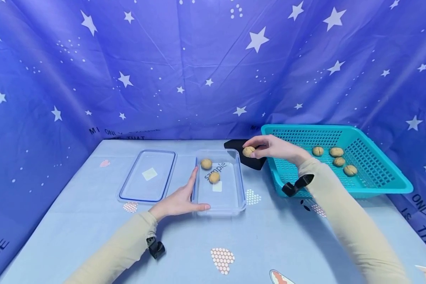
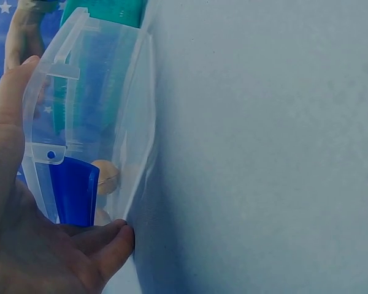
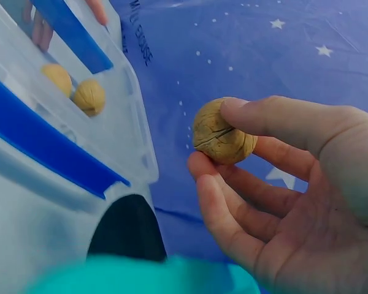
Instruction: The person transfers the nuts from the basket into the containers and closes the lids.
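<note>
Walnut (image 3: 224, 139): tan, round, wrinkled, one dark seam.
Right grip (image 1: 269, 146): thumb and fingers pinch walnut.
Left grip (image 1: 179, 201): fingers straight against clear box (image 1: 234, 197), left wall.

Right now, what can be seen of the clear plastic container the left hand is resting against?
The clear rectangular plastic container sits open and upright on the light blue tablecloth, its blue-rimmed lid lying flat to its left. The walls are transparent, with a blue latch flap showing in the wrist views. Its floor bears the word "sample" and a pale sticker. Two walnuts lie inside. The left hand rests against its left wall, thumb along the near edge. The teal basket stands to its right, apart.
</note>
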Demonstrator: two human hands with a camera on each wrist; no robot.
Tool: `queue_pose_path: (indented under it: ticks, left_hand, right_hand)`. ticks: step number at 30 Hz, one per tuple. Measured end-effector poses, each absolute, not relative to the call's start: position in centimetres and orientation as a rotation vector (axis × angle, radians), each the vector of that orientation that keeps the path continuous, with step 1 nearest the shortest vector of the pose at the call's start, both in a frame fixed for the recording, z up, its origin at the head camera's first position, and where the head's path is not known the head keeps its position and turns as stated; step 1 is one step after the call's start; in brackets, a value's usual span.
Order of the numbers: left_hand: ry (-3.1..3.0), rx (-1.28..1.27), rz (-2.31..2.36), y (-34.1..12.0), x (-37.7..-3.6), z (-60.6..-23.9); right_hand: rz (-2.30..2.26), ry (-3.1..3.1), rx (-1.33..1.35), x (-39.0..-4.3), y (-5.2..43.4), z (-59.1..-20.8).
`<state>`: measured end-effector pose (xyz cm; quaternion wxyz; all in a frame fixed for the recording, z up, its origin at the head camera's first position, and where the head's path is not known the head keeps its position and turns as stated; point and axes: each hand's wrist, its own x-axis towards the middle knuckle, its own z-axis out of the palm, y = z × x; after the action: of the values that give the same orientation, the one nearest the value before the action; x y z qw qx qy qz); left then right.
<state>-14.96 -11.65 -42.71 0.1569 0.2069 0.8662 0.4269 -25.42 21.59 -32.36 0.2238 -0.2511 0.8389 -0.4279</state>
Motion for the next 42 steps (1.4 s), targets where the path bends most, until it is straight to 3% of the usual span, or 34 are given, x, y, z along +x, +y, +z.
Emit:
queue_pose_path:
  ticks: [42]
  left_hand:
    - [2.467,0.595,1.214,-11.6,-15.2,-42.9]
  right_hand:
    - [-1.114,2.285,-0.846,-26.8,11.9,-34.9]
